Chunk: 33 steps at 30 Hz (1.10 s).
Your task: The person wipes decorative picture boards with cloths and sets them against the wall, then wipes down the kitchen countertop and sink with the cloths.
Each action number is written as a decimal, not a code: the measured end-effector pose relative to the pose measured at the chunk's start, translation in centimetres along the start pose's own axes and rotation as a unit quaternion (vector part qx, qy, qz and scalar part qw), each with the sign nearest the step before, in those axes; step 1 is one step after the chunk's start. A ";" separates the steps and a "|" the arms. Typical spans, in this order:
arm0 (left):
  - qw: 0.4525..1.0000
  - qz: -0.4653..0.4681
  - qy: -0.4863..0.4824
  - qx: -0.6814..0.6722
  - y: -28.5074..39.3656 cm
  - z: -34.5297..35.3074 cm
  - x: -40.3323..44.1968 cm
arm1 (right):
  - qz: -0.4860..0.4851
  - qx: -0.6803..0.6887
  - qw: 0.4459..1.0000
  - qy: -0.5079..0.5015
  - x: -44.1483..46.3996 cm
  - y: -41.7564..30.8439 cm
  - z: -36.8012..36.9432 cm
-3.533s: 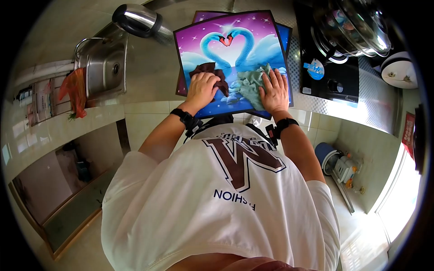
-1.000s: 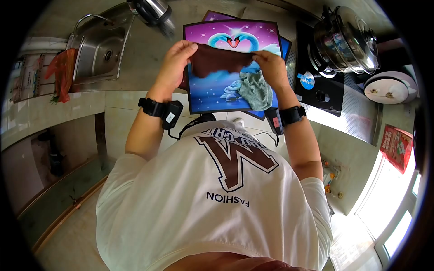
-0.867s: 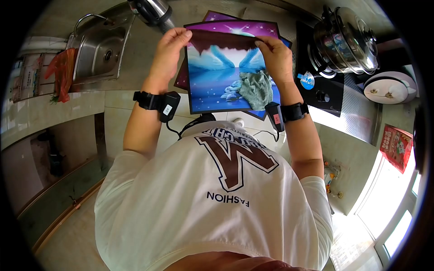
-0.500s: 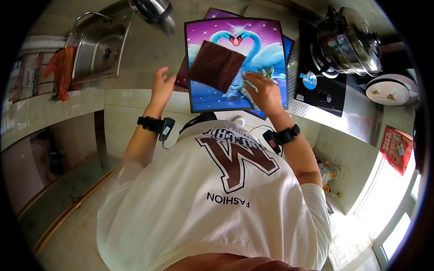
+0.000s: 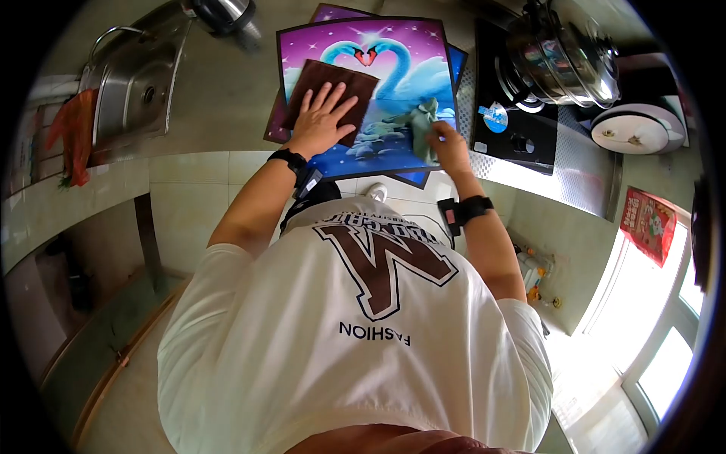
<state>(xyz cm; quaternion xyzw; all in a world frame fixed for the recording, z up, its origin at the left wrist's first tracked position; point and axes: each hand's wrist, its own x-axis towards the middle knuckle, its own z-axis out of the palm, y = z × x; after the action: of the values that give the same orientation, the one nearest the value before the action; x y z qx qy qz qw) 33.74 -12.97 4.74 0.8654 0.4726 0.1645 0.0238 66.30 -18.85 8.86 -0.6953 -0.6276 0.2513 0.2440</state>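
Note:
A glossy square swan picture board (image 5: 412,76) lies on the counter over other boards. On its left part sits a dark brown, leather-like square piece (image 5: 363,85), slightly turned. My left hand (image 5: 319,125) lies flat on this brown piece with fingers spread. Toward the board's right edge, my right hand (image 5: 451,149) pinches a crumpled grey-green cloth (image 5: 423,125). The cloth hangs together in a loose bunch against the picture.
To the left are a steel sink (image 5: 144,91), a red plastic bag (image 5: 78,136) and a kettle (image 5: 227,13). On the right stand a black gas stove (image 5: 522,129), a steel pot (image 5: 563,60) and a white oval-topped appliance (image 5: 630,130).
My left hand has come down from beside the board onto the brown piece. My right hand has shifted to the board's right side, gathering the cloth up. The view has moved slightly.

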 end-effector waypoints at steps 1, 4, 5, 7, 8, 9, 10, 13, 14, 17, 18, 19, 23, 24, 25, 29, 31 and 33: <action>1.000 -0.024 0.000 0.010 0.2 -0.2 0.3 | 0.033 0.324 0.944 -0.057 0.2 0.4 -0.3; 0.997 -0.062 0.002 0.038 2.6 -2.1 2.1 | 0.070 0.614 0.774 -0.136 -1.0 -0.3 -3.7; 0.993 -0.020 0.051 -0.103 3.6 -2.3 2.7 | 0.072 0.617 0.773 -0.131 -1.9 -1.9 -4.7; 0.916 0.027 0.041 -0.398 6.9 -5.6 3.7 | 0.078 0.714 0.683 -0.132 -3.2 -5.5 -4.9; 0.849 -0.007 -0.066 -0.524 8.6 -7.4 3.9 | 0.077 0.717 0.680 -0.128 -3.4 -5.5 -4.4; 0.824 -0.004 -0.091 -0.559 9.5 -7.7 4.3 | 0.086 0.752 0.639 -0.139 -3.6 -5.7 -4.0; 0.797 -0.002 -0.116 -0.593 10.1 -8.0 4.6 | 0.094 0.784 0.595 -0.149 -3.8 -6.0 -3.8; 0.759 -0.079 -0.239 -0.600 10.2 -9.1 5.4 | 0.078 0.804 0.562 -0.177 -4.4 -6.1 -4.3; 0.760 -0.078 -0.241 -0.598 10.2 -9.3 5.3 | 0.094 0.788 0.589 -0.153 -4.6 -6.0 -4.4; 0.693 -0.130 -0.179 -0.686 10.3 -9.6 4.9 | 0.069 0.646 0.744 -0.154 -4.1 -3.4 -3.7; 0.677 -0.147 -0.165 -0.702 10.3 -9.6 5.0 | 0.056 0.562 0.811 -0.152 -4.0 -2.9 -3.5; 0.660 -0.163 -0.151 -0.718 10.3 -9.5 5.0 | 0.067 0.592 0.789 -0.146 -4.0 -2.5 -3.2; 0.633 -0.178 -0.112 -0.745 11.0 -9.1 4.6 | 0.056 0.706 0.700 -0.093 -4.5 -3.9 -2.6; 0.634 -0.178 -0.112 -0.744 11.1 -9.0 4.6 | 0.049 0.754 0.649 -0.090 -4.7 -4.5 -2.3; 0.645 -0.166 -0.108 -0.738 11.1 -8.9 4.6 | 0.041 0.798 0.596 -0.086 -4.8 -4.8 -2.1; 0.670 -0.121 -0.116 -0.723 11.6 -8.9 4.0 | 0.070 0.725 0.674 -0.123 -4.9 -4.1 0.4; 0.677 -0.117 -0.113 -0.717 11.3 -8.9 4.2 | 0.074 0.717 0.685 -0.109 -4.8 -4.8 -0.5; 0.684 -0.112 -0.112 -0.712 11.3 -9.3 4.2 | 0.083 0.699 0.703 -0.097 -4.2 -4.2 -0.7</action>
<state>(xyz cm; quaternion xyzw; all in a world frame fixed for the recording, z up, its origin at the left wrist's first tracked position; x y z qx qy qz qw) 42.15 -16.80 16.84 0.5408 0.3010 0.3496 0.7034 63.19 -22.66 12.32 -0.3460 -0.2315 0.7030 0.5766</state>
